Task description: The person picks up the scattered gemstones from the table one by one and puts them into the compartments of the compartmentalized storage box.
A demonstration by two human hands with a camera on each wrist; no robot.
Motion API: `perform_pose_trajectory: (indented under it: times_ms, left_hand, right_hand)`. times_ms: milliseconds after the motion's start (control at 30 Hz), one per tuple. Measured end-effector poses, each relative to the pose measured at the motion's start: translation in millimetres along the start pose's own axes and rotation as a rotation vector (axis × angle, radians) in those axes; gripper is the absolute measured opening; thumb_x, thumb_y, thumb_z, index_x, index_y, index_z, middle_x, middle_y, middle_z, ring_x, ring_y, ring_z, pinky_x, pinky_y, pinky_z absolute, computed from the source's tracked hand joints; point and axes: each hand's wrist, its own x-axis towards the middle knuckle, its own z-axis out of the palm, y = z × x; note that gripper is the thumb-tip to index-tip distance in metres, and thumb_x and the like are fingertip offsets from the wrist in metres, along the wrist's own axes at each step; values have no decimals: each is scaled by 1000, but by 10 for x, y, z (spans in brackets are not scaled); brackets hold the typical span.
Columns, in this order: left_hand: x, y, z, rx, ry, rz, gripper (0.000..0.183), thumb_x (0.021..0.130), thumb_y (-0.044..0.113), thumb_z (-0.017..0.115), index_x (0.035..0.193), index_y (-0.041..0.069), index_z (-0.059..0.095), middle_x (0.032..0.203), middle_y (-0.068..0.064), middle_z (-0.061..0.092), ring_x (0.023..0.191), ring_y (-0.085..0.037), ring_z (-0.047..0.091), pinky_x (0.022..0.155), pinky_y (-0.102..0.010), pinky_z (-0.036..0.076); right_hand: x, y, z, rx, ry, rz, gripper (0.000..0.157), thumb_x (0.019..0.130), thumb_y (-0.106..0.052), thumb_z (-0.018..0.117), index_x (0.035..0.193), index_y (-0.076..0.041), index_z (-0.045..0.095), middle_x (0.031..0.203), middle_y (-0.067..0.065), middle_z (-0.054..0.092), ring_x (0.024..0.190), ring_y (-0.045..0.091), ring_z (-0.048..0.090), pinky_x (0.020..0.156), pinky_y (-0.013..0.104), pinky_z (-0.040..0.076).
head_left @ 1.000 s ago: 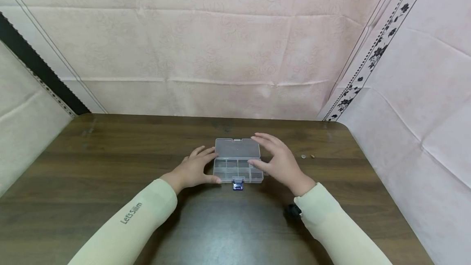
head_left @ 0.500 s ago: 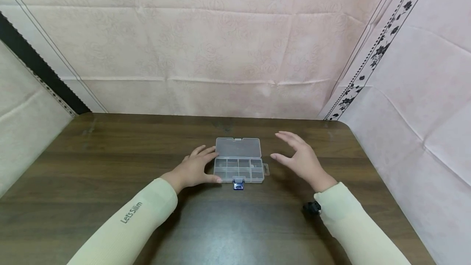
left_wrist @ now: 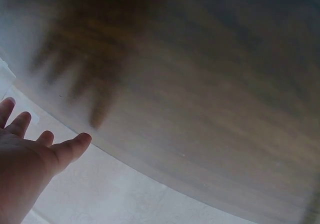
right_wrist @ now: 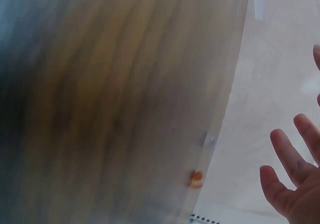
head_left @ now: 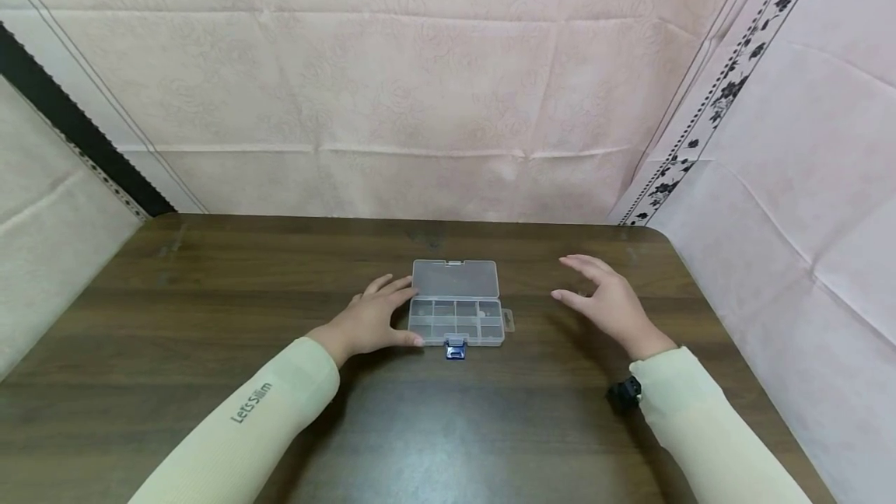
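A clear plastic compartment box lies on the table with its lid folded back and a blue tab at its front. My left hand rests at the box's left side, thumb at the front corner and fingers by the hinge. Something small and whitish shows in a back-right compartment. My right hand, thumb and fingers apart and nothing between them, hovers right of the box. In the right wrist view, a small orange-brown piece and a small clear piece lie on the table; the right hand mostly hides them in the head view.
The brown wooden table meets a pale cloth wall behind it and further cloth at both sides. A clear hang tab sticks out from the box's right side. A black strap device sits at my right wrist.
My right hand has moved from over the box out to the right, toward the two small pieces, which it now covers in the head view. The left hand has stayed at the box.
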Motion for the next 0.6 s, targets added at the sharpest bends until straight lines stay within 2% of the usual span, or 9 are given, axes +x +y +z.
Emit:
perform_pose_trajectory:
  times_ms: [333, 600]
  left_hand:
    - [-12, 7, 3, -5, 2, 5, 92, 77, 58, 72, 150, 15, 38, 160, -3, 22, 148, -33, 8, 106, -71, 17]
    - [-15, 19, -7, -3, 8, 8, 91, 76, 58, 73, 149, 15, 39, 159, -3, 23, 147, -33, 9, 105, -71, 18]
  right_hand:
    - [-7, 219, -97, 7, -77, 114, 65, 87, -43, 70, 139, -8, 53, 145, 18, 44, 128, 39, 46, 99, 55, 41]
    - [8, 324, -191, -10, -98, 164, 63, 88, -38, 71, 139, -6, 52, 144, 22, 44, 130, 42, 42, 102, 57, 36]
